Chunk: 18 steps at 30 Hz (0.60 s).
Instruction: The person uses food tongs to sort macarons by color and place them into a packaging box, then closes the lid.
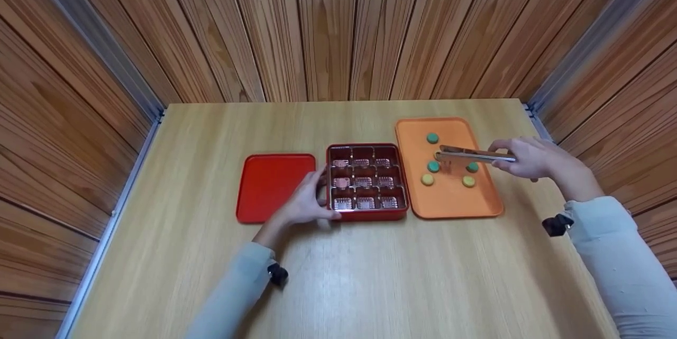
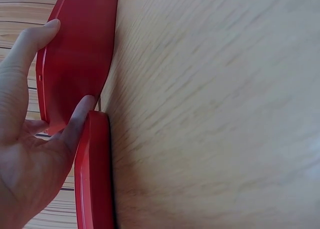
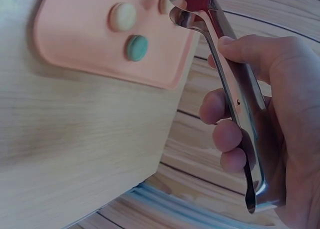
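Note:
My left hand (image 1: 304, 201) rests against the left side of a red box (image 1: 373, 216), its thumb on the front wall (image 2: 82, 54). The box has a clear divided insert; pink macarons (image 1: 342, 183) lie in the back and middle compartments of its left column. My right hand (image 1: 526, 158) grips metal tongs (image 1: 476, 155), fingers curled round the arms. The tong tips reach over the orange tray (image 1: 449, 207), right at a yellow macaron (image 1: 437, 155) that they partly hide. Green macarons (image 1: 432, 138) and yellow macarons (image 1: 468, 181) lie spaced out on the tray.
A red lid (image 1: 270, 185) lies flat left of the box, close to my left forearm. The tray stands right beside the box on the wooden table (image 1: 338, 281). Wood-panelled walls (image 1: 328, 27) rise behind the table and at both sides.

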### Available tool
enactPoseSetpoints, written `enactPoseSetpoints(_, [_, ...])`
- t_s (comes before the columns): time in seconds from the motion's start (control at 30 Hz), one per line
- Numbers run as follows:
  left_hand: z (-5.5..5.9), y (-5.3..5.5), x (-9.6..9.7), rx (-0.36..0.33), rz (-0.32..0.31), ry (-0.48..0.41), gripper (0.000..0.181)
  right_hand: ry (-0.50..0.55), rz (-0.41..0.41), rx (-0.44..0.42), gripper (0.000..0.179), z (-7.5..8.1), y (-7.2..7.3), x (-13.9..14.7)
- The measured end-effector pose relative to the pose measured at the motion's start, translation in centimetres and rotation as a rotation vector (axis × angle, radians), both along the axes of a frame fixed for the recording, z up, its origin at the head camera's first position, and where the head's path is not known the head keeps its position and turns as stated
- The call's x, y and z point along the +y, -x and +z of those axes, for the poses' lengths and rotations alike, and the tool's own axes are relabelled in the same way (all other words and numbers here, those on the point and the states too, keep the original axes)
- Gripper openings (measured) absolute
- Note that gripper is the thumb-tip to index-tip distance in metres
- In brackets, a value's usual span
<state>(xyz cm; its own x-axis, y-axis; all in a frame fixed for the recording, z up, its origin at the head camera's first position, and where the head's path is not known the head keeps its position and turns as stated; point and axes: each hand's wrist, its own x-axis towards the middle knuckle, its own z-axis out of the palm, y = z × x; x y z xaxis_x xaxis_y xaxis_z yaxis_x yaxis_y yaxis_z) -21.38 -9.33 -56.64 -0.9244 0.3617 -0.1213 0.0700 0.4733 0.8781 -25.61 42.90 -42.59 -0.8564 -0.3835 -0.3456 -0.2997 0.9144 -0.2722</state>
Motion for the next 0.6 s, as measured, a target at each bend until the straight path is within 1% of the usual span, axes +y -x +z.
enactPoseSetpoints(0.3, [-0.1,0.0,0.0,0.004,-0.005,-0.009,0.131,-0.017,0.073,0.081,0.029,1.4,-0.1,-2.4])
enactPoseSetpoints(0.47, [0.0,0.0,0.0,0.011,-0.006,-0.026,0.13,-0.026,0.122,0.146,0.033,2.0,0.0,-3.9])
enactPoseSetpoints(0.6, [0.0,-0.1,0.0,0.006,-0.007,-0.019,0.132,-0.032,0.139,0.162,0.038,2.4,0.1,-5.1])
